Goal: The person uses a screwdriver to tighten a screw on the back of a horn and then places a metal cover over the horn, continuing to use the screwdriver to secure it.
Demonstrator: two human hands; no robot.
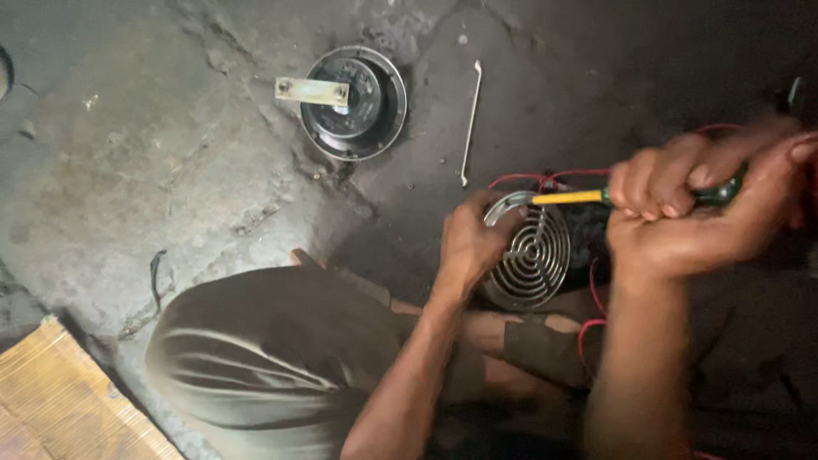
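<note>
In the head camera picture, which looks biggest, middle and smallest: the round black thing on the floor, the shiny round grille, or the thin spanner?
1. Black round horn, widest.
2. Shiny grille the left hand touches; nearly alike, and nearer the camera, so unsure.
3. Thin spanner: long but very narrow, smallest.

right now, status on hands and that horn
Left hand gripping round grille horn at its rim. Right hand clamped on screwdriver, tip at the horn's top edge. Red wires crowd behind; second horn and wrench lie apart.
</note>
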